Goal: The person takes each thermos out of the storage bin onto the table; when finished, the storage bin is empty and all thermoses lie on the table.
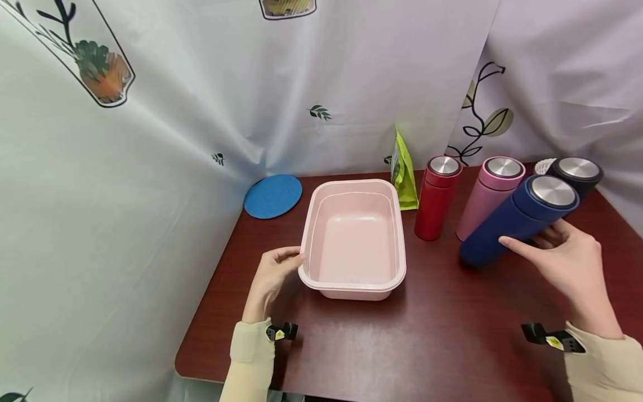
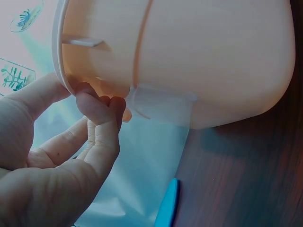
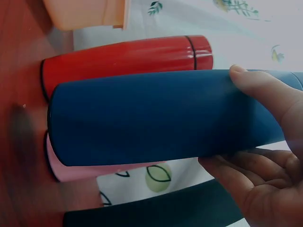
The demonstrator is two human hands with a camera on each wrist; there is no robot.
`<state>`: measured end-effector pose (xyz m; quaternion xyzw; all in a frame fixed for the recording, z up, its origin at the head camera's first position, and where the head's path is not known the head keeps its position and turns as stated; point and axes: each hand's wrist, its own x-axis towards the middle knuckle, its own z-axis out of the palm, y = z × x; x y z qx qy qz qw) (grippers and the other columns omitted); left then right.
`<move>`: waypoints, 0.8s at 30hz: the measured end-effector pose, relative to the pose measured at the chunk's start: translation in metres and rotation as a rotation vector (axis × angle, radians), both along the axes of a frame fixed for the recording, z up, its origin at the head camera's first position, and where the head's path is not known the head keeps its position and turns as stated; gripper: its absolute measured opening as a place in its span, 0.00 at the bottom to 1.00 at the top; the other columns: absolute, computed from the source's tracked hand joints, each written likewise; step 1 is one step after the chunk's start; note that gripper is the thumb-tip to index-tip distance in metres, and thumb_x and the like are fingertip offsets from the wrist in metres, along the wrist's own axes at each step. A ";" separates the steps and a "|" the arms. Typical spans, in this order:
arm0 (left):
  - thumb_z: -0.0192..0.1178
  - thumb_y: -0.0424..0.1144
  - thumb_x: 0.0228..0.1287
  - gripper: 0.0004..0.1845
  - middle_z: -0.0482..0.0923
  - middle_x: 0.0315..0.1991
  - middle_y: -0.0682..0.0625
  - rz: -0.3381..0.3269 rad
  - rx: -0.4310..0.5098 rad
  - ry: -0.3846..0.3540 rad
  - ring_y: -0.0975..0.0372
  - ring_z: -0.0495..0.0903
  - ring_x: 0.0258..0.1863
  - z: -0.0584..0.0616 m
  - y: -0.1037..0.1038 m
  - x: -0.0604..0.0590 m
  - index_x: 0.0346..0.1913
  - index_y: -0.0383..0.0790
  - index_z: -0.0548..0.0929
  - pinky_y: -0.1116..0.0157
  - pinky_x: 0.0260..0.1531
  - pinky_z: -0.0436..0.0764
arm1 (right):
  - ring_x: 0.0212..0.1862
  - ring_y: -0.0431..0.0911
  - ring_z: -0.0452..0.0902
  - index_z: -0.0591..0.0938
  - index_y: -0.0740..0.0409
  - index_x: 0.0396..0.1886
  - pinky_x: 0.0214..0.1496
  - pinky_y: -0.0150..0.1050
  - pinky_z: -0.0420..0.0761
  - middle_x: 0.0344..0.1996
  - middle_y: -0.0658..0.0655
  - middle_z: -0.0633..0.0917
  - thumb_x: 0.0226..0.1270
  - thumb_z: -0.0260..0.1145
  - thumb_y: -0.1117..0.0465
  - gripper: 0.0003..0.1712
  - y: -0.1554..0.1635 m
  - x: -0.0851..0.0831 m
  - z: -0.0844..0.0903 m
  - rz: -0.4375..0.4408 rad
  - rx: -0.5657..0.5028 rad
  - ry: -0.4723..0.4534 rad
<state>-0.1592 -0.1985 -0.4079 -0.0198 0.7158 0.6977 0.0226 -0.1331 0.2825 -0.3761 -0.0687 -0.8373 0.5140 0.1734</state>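
Observation:
My left hand (image 1: 275,274) pinches the left rim of a pale pink plastic basin (image 1: 353,283), thumb at the rim and fingertips curled under it in the left wrist view. Nothing lies inside the basin. My right hand (image 1: 567,259) grips a blue thermos (image 1: 512,220) with a steel-topped lid, thumb on one side and fingers on the other. The thermos leans, its lid toward the right and its base toward the left. In the right wrist view the blue thermos (image 3: 156,118) overlaps a red thermos (image 3: 123,59) and a pink thermos (image 3: 94,171).
Upright behind the basin's right side are a green pouch (image 1: 404,176) and the red thermos (image 1: 436,204). The pink thermos (image 1: 484,201) and a black thermos (image 1: 577,170) stand farther right. A blue round mat (image 1: 273,196) lies back left. A patterned curtain (image 1: 351,111) hangs behind the table (image 1: 442,340).

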 end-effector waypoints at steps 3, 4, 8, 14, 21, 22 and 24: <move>0.64 0.29 0.52 0.18 0.78 0.39 0.34 -0.005 -0.004 -0.004 0.58 0.79 0.34 0.001 0.000 0.000 0.46 0.22 0.77 0.66 0.37 0.79 | 0.31 0.22 0.75 0.74 0.47 0.58 0.31 0.16 0.72 0.33 0.31 0.78 0.41 0.77 0.56 0.39 0.005 0.000 -0.004 -0.018 0.041 -0.029; 0.64 0.30 0.52 0.19 0.78 0.39 0.34 -0.005 -0.006 -0.006 0.58 0.79 0.34 0.001 0.000 0.000 0.46 0.22 0.77 0.66 0.37 0.79 | 0.31 0.23 0.75 0.74 0.48 0.58 0.30 0.16 0.73 0.33 0.31 0.78 0.41 0.77 0.55 0.39 0.006 0.001 -0.006 -0.022 0.045 -0.034; 0.64 0.30 0.53 0.19 0.79 0.39 0.35 -0.006 -0.005 -0.015 0.57 0.80 0.34 0.002 0.001 0.000 0.47 0.22 0.76 0.65 0.38 0.79 | 0.30 0.21 0.74 0.74 0.47 0.58 0.29 0.16 0.72 0.34 0.32 0.78 0.40 0.77 0.53 0.40 0.013 0.003 -0.011 -0.052 0.078 -0.050; 0.65 0.30 0.53 0.19 0.79 0.39 0.35 -0.003 -0.019 -0.016 0.57 0.80 0.34 0.004 0.001 0.000 0.46 0.23 0.77 0.65 0.38 0.79 | 0.28 0.18 0.71 0.73 0.49 0.59 0.27 0.15 0.70 0.36 0.35 0.79 0.39 0.77 0.50 0.42 0.024 0.009 -0.014 -0.101 0.124 -0.083; 0.65 0.31 0.52 0.19 0.80 0.38 0.37 0.007 -0.026 -0.025 0.57 0.80 0.34 0.004 0.002 0.000 0.46 0.24 0.78 0.65 0.37 0.79 | 0.27 0.15 0.69 0.70 0.51 0.62 0.25 0.15 0.70 0.36 0.29 0.78 0.41 0.76 0.51 0.44 0.041 0.012 -0.019 -0.114 0.102 -0.129; 0.65 0.31 0.51 0.19 0.80 0.38 0.37 0.008 -0.024 -0.027 0.57 0.80 0.34 0.004 0.002 0.000 0.46 0.24 0.78 0.65 0.37 0.79 | 0.28 0.16 0.70 0.69 0.51 0.62 0.26 0.15 0.70 0.37 0.27 0.76 0.42 0.76 0.53 0.44 0.044 0.012 -0.020 -0.106 0.074 -0.128; 0.66 0.32 0.51 0.19 0.80 0.38 0.38 0.006 -0.027 -0.029 0.57 0.80 0.34 0.004 0.002 0.000 0.45 0.25 0.78 0.65 0.37 0.79 | 0.30 0.15 0.69 0.66 0.50 0.64 0.28 0.14 0.70 0.45 0.32 0.76 0.45 0.75 0.56 0.44 0.048 0.012 -0.023 -0.095 0.032 -0.134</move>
